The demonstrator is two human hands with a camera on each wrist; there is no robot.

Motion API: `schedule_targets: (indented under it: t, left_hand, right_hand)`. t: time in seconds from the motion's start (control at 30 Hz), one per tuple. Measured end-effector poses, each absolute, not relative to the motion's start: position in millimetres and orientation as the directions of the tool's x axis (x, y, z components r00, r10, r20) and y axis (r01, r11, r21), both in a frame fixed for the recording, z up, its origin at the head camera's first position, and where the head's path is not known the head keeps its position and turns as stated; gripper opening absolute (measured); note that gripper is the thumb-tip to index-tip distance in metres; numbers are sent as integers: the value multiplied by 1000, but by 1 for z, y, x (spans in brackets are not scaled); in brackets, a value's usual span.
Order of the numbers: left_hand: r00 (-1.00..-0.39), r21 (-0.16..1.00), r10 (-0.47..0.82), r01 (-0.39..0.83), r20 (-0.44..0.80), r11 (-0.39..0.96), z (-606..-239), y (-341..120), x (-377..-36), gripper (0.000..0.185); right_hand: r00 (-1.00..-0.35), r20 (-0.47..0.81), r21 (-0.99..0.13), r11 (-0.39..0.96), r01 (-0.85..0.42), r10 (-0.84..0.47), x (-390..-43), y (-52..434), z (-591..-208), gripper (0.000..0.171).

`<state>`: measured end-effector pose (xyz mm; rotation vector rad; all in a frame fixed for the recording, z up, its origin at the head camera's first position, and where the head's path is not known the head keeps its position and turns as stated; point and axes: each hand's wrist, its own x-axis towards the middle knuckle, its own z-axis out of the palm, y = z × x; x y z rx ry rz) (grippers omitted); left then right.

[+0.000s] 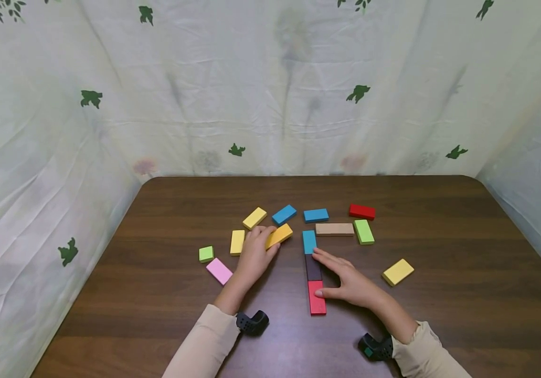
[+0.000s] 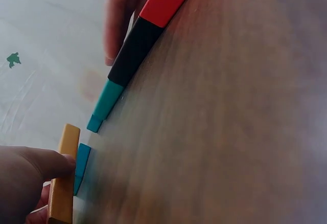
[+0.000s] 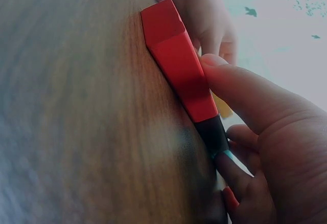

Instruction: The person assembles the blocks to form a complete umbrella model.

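Note:
My left hand (image 1: pixel 255 254) pinches an orange-yellow wooden block (image 1: pixel 280 235) between thumb and fingers, left of a row of blocks. In the left wrist view the same orange-yellow block (image 2: pixel 62 196) stands tilted in the grip. The row runs end to end toward me: a blue block (image 1: pixel 309 242), a black block (image 1: pixel 313 268) and a red block (image 1: pixel 317 303). Along the row's right side lies my right hand (image 1: pixel 352 282), its fingers extended. Its thumb rests on the red block, and its fingertips are at the joint of the blue and black ones.
Behind the row lie two blue blocks (image 1: pixel 316 216), a tan block (image 1: pixel 334 230), a dark red block (image 1: pixel 362 211) and a green block (image 1: pixel 363 232). Yellow blocks (image 1: pixel 237 242), a small green block (image 1: pixel 206 254) and a pink block (image 1: pixel 219 271) lie left. Another yellow block (image 1: pixel 398 272) sits right.

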<state>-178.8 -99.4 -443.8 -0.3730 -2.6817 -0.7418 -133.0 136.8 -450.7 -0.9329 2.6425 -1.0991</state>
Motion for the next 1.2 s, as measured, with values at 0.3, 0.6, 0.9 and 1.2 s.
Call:
schedule_targets:
  t: [0.3,0.6,0.9,1.2]
  left_hand:
    - [-910,424,180,340,374,839,-446,-91,-192,35]
    - [-921,424,207,340,329,839,-448,-86,-199,35]
    - [-919,426,226,354,323,832,-452,-84,-207,36]
    - [-919,421,250,366,305,830,-450,-81,-214,38]
  right_hand:
    - [-799,106,-677,546,-494,-592,-133,137,-452,75]
    - [-794,113,-673,542,-503,-597,-133,137,-452,74]
    - [-798,107,-672,549,-497,-593,-133,137,-451,74]
    - [-801,103,-680,546,-489,-589,-133,137,-450,74]
